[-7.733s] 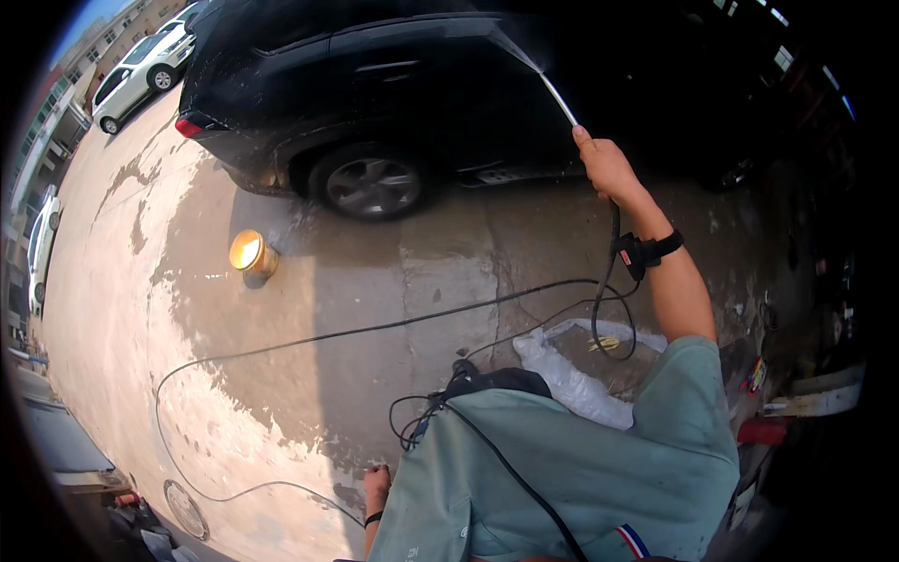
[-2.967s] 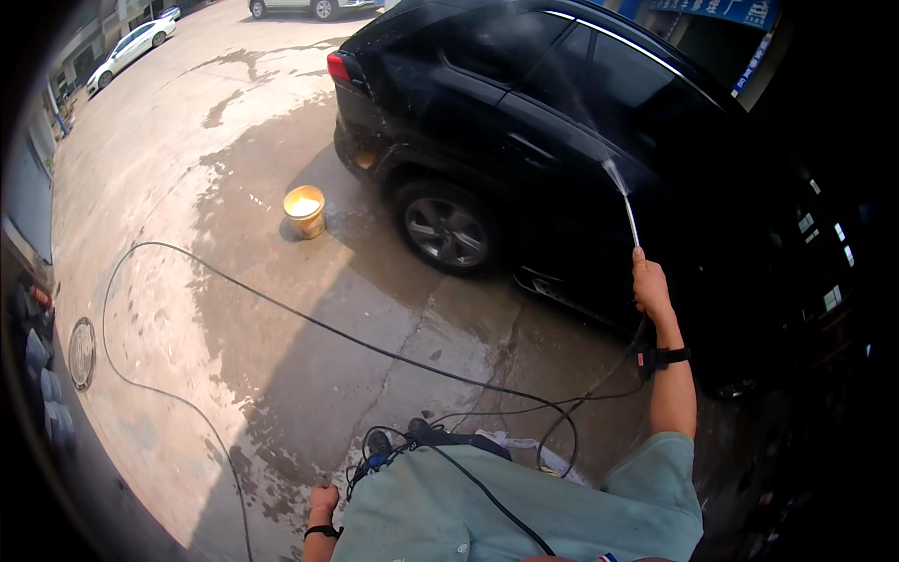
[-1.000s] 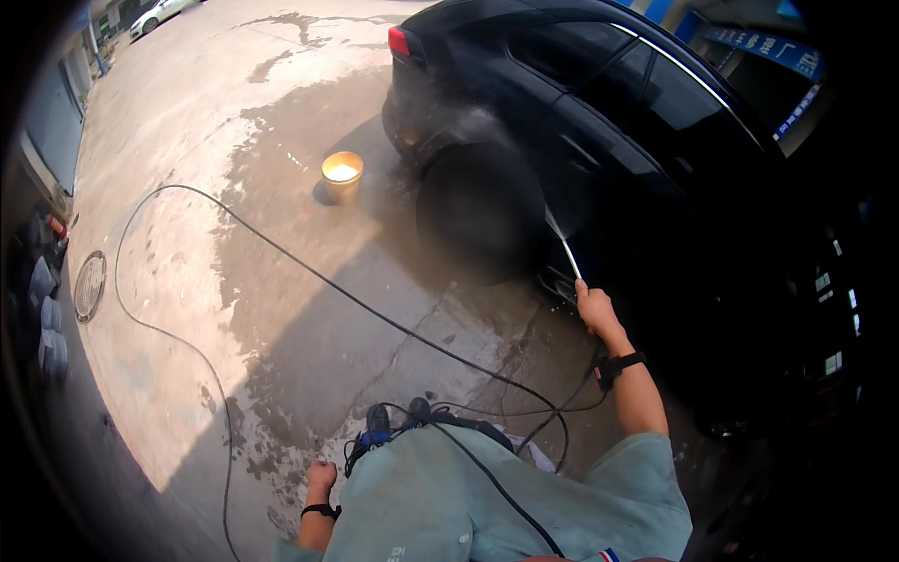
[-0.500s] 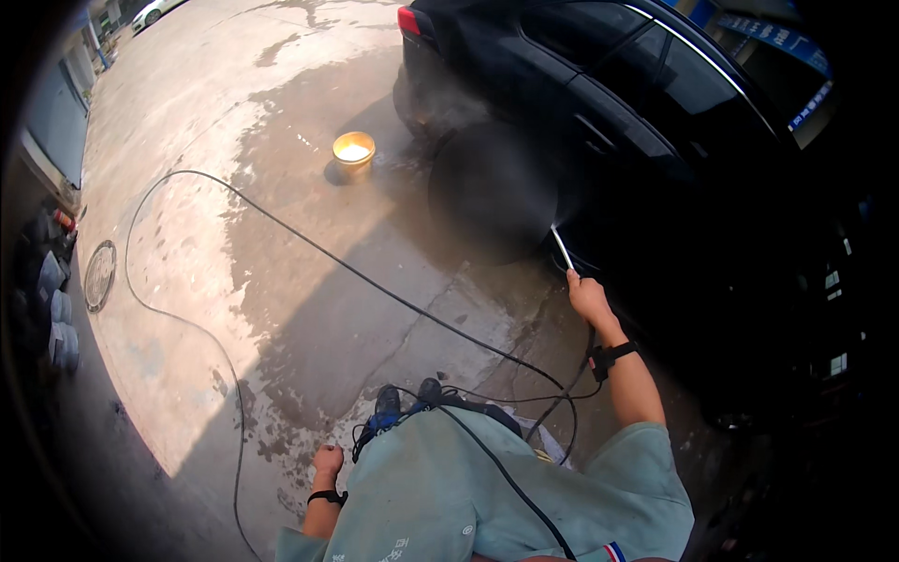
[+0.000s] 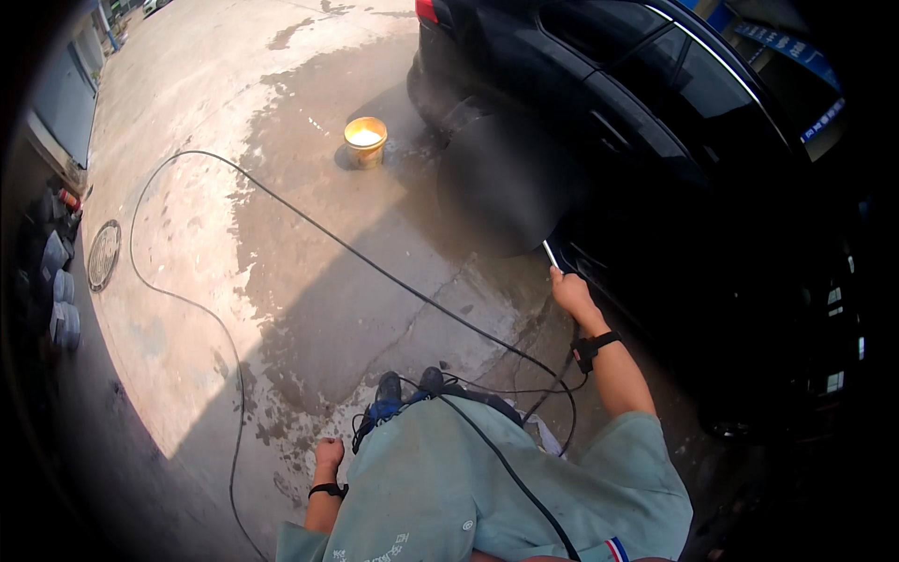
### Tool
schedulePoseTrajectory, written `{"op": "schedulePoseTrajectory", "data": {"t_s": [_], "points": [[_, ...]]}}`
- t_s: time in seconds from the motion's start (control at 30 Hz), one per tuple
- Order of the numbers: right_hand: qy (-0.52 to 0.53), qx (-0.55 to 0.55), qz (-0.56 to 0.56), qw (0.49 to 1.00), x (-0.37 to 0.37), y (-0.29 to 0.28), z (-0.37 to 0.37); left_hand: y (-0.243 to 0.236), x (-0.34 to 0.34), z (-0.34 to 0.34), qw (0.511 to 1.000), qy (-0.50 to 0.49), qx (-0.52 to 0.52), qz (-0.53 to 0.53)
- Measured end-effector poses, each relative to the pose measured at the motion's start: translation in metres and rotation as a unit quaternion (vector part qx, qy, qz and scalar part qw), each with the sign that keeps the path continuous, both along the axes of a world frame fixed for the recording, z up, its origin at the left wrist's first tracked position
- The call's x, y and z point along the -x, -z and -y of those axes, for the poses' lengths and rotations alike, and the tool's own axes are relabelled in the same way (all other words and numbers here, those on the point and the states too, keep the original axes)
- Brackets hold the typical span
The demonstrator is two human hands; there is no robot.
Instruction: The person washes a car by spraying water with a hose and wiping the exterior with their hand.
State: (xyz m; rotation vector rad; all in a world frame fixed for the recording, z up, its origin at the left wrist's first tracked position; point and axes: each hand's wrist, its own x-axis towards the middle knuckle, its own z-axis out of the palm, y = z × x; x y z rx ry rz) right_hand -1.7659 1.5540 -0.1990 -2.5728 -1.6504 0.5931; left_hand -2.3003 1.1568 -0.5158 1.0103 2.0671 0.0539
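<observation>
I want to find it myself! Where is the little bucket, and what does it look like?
Start at the big black car on the right. Just left of its rear end, on the wet concrete, stands the bucket. It is small, round and yellow, the only bright thing near the long black hose.

Hard daylight on the concrete ground (image 5: 187,281), far left nearly washed out. A broad shadow lies across near and middle ground, edge sharp. The yellow bucket (image 5: 365,140) glares brightly inside. The black car (image 5: 674,187) on the right is underexposed; detail is lost in its flank, and a hazy grey smear of spray blurs its wheel area. Fisheye bends the car's lines; heavy black vignette rings the frame. Right hand (image 5: 571,292) sunlit, reasonably sharp.
</observation>
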Motion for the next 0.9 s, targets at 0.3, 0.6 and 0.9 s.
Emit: {"op": "schedulePoseTrajectory", "data": {"t_s": [0.3, 0.6, 0.9], "points": [[-0.002, 0.018, -0.01, 1.0, 0.02, 0.012, -0.007, -0.002, -0.001, 0.015, 1.0, 0.009, 0.01, -0.019], [-0.044, 0.007, 0.002, 0.999, 0.039, 0.005, -0.026, 0.012, 0.01, 0.04, 0.946, 0.26, -0.16, -0.105], [-0.059, -0.072, 0.005, 0.996, 0.065, -0.04, -0.057, -0.006, 0.008, 0.034, 0.956, 0.267, -0.084, -0.088]]}}
